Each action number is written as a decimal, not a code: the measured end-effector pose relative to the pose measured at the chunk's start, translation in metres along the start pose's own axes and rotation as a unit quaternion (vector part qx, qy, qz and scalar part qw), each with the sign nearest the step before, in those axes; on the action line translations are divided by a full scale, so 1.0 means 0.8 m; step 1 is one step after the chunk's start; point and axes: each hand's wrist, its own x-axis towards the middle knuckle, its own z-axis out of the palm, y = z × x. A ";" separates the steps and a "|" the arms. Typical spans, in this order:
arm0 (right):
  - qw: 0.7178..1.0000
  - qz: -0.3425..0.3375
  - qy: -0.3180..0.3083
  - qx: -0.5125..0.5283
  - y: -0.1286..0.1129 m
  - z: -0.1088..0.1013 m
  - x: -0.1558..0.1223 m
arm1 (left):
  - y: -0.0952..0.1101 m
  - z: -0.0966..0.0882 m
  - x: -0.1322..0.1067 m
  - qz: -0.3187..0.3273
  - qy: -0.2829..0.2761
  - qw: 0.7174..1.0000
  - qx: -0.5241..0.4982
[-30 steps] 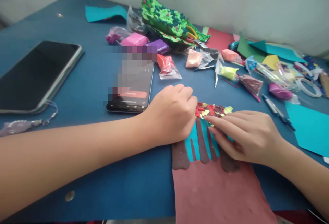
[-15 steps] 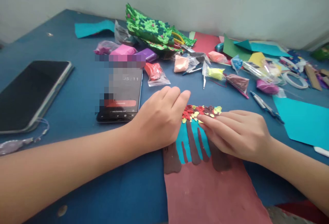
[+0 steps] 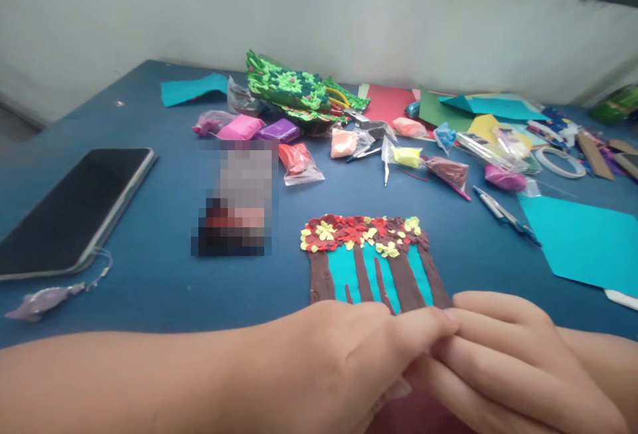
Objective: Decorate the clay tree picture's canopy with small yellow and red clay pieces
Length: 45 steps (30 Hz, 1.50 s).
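A clay picture on turquoise card lies in front of me, with brown clay tree trunks and a band of red, yellow and dark brown clay petals along its top. Its maroon lower part is mostly covered by my hands. My left hand is closed over that lower part, its fingers curled and partly hidden. Against it rests my right hand, fingers pressed together and tips meeting the left fingertips. What lies between the fingertips, if anything, is hidden.
Two phones, a dark one and a blurred-out one, lie at left. Behind are bagged clays, like a red pack, and a green clay-covered piece. Pens and turquoise card are at right.
Both hands have come down from the petal band toward me and met over the maroon part. The petals and trunks are more exposed. My view has tilted up slightly.
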 end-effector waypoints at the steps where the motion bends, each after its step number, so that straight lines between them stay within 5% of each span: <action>1: 1.000 0.000 0.027 0.016 0.003 0.000 0.002 | 0.000 -0.001 0.000 0.004 0.001 1.000 0.000; 5: 0.992 -0.076 0.083 0.050 0.019 -0.008 0.011 | 0.002 -0.004 0.002 0.014 0.037 0.999 0.027; 8: 0.999 -0.040 0.022 0.029 0.035 -0.019 0.014 | 0.002 -0.009 0.004 0.029 0.039 0.997 0.068; 12: 0.986 -0.153 -0.044 0.057 0.060 -0.020 0.019 | 0.000 -0.011 0.006 0.043 0.084 0.987 0.129; 21: 0.989 -0.135 -0.028 0.058 0.074 0.001 0.012 | -0.015 -0.003 0.001 0.035 0.166 0.978 0.119; 28: 0.985 -0.158 0.032 0.064 0.076 0.011 0.012 | -0.013 -0.006 0.004 0.015 0.156 0.980 0.119; 37: 0.983 -0.168 -0.063 0.044 0.065 -0.009 0.012 | -0.011 -0.001 0.004 -0.023 0.152 0.979 0.135; 45: 0.982 -0.183 0.023 0.033 0.044 0.005 0.010 | -0.002 0.006 -0.001 -0.015 0.100 0.980 0.172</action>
